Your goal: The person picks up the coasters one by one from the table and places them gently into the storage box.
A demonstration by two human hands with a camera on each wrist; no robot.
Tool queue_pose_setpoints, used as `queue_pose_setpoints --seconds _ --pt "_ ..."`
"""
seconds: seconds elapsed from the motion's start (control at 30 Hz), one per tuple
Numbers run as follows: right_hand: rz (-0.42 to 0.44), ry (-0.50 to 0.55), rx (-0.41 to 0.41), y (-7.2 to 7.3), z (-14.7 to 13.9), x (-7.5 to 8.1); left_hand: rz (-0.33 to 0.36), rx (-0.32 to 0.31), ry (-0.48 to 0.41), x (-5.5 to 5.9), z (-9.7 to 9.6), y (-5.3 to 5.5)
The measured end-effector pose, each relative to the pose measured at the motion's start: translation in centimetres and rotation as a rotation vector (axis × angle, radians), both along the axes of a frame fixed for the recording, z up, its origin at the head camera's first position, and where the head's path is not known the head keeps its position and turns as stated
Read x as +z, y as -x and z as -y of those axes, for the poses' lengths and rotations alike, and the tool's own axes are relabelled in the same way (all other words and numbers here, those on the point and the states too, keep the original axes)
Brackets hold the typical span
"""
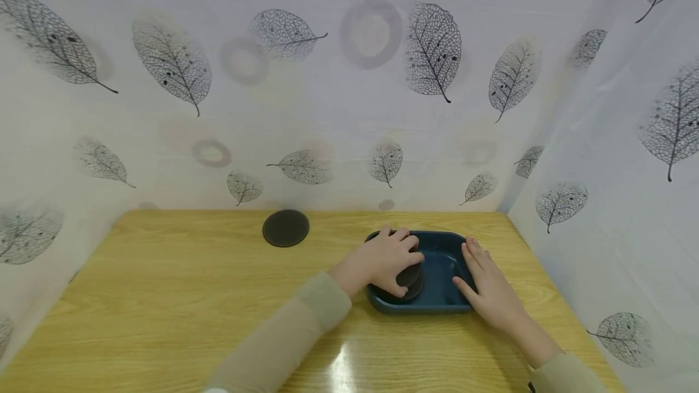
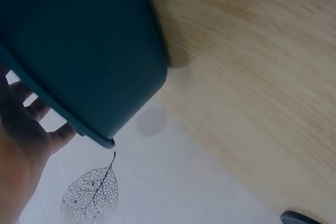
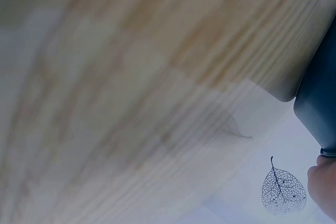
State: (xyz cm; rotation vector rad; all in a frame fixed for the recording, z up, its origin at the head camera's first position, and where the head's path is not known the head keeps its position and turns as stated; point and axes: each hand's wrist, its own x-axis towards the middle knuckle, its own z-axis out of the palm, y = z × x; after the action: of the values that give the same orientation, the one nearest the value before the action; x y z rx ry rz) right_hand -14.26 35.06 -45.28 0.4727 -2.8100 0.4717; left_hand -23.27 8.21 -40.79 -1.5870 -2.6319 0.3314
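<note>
A dark blue, rounded rectangular tub (image 1: 445, 272) stands on the table. Reaching into its left part, my left hand (image 1: 379, 262) grips a dark round coaster (image 1: 408, 274), thumb toward the front and fingers over the far side. Beneath it another dark disc (image 1: 418, 288) shows, partly covered by the hand. At the tub's right end my right hand (image 1: 488, 290) rests on the rim with straight fingers, the thumb on the inner side. The left wrist view shows the tub's outer wall (image 2: 84, 51) with the left fingers beyond its rim.
Another dark round coaster (image 1: 286, 228) lies flat near the table's back edge, left of the tub. The wood-grain table (image 1: 191, 296) meets a pale, leaf-printed backdrop (image 1: 327, 108) at the back and both sides, with the right side close to my right arm.
</note>
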Motion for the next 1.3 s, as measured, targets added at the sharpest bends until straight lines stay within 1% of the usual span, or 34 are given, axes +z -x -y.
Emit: queue_pose_setpoints --seconds 0.23,0.47,0.6,0.77,1.1,1.3 --pt "-0.006 0.001 0.006 -0.1 0.1 -0.1 0.002 -0.009 0.021 -1.0 -0.5 -0.2" --pt "-0.002 -0.003 0.003 -0.1 0.0 -0.2 0.019 0.019 0.047 -1.5 -0.7 -0.6" --pt "-0.003 -0.004 0.006 -0.1 0.0 -0.2 0.040 0.030 0.053 -1.6 -0.8 -0.7" --pt "-0.004 -0.001 0.010 -0.1 0.0 -0.2 0.055 0.029 0.052 -1.8 -0.8 -0.7" --pt "0.010 -0.005 0.001 0.1 -0.2 -0.1 0.025 0.020 0.038 -1.9 -0.7 -0.4" --pt "-0.003 -0.005 0.008 0.2 -0.3 -0.2 0.030 0.024 0.040 -1.5 -0.4 -0.2"
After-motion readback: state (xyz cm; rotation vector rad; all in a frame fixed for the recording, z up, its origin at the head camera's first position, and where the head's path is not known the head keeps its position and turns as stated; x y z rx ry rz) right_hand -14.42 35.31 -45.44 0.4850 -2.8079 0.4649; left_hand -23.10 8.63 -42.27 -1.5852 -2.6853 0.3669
